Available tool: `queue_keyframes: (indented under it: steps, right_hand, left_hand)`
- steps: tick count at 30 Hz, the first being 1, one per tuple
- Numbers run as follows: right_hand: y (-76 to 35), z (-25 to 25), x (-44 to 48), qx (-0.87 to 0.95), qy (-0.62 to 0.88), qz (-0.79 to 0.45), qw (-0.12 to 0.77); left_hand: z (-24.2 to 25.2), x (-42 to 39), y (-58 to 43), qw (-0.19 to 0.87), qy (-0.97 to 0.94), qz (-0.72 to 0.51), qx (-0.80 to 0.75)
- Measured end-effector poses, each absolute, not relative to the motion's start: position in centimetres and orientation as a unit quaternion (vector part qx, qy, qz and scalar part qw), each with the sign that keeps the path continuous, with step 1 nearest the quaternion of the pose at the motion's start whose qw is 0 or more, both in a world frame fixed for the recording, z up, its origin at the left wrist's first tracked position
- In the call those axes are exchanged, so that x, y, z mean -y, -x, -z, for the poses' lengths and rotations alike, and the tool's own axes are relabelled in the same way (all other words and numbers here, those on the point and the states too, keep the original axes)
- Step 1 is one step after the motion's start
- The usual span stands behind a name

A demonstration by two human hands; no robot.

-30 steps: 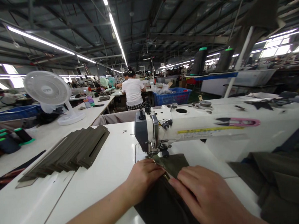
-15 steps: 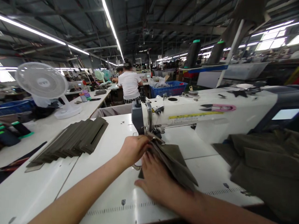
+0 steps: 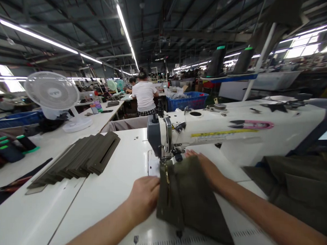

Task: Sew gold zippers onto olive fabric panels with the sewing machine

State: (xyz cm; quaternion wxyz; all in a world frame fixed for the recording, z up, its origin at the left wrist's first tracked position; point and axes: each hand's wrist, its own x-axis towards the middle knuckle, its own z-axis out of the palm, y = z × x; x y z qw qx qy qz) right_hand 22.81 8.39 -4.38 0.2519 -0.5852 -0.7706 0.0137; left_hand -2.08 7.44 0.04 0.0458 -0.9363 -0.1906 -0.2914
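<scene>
Two hands work one olive fabric piece (image 3: 193, 198) that lies flat on the white table (image 3: 109, 199), its far end tucked under the presser foot (image 3: 166, 159) of the sewing machine (image 3: 219, 133). The left hand (image 3: 146, 197) sits at the piece's left edge with its fingers bent against the fold; whether they pinch the cloth cannot be told. The right hand (image 3: 208, 170) lies flat and open on the far right part of the piece, its fingertips close under the machine's arm, just beside the needle bar.

Little room is left on that side: the arm overhangs the right hand, and a heap of olive cloth (image 3: 297, 188) crowds the table's right end. To the left of the piece the tabletop is bare up to a fanned stack of olive pieces (image 3: 81, 159), well apart from the left hand. The piece's near corner reaches the printed ruler strip (image 3: 148, 240) along the table's front edge.

Pink thread snips (image 3: 250, 124) rest on top of the machine's arm, and two dark thread cones (image 3: 218, 62) with green caps stand on a rack behind it. On the next bench to the left stand a white fan (image 3: 53, 93) and dark spools (image 3: 15, 146) with green ends. Farther back a person in a white shirt (image 3: 144, 97) sits facing away, near a blue basket (image 3: 187, 100), under long strip lights in a wide factory hall.
</scene>
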Motion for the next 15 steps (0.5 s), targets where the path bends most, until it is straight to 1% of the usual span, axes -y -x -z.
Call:
queue_keyframes:
  steps: [2,5,8,11,15]
  right_hand:
    - [-24.7,5.5,-9.8,0.771,0.590,-0.018,0.239]
    - [-25.4,6.5,-10.3,0.767,0.591,-0.031,0.246]
    - [-25.0,6.1,-9.8,0.754,0.580,-0.063,0.301]
    - [-25.0,4.5,-9.1,0.724,0.574,-0.113,0.365]
    - [-25.2,2.5,-8.2,0.646,0.620,-0.177,0.408]
  left_hand:
    - [0.5,-6.7,2.4,0.026,0.948,0.267,0.171]
    - [0.6,-6.9,2.0,-0.009,0.949,0.237,0.210]
    - [0.7,-8.1,1.2,-0.024,0.940,0.218,0.261]
    - [1.0,-9.0,0.6,-0.028,0.938,0.203,0.280]
    - [0.8,-9.1,0.5,-0.023,0.939,0.184,0.290]
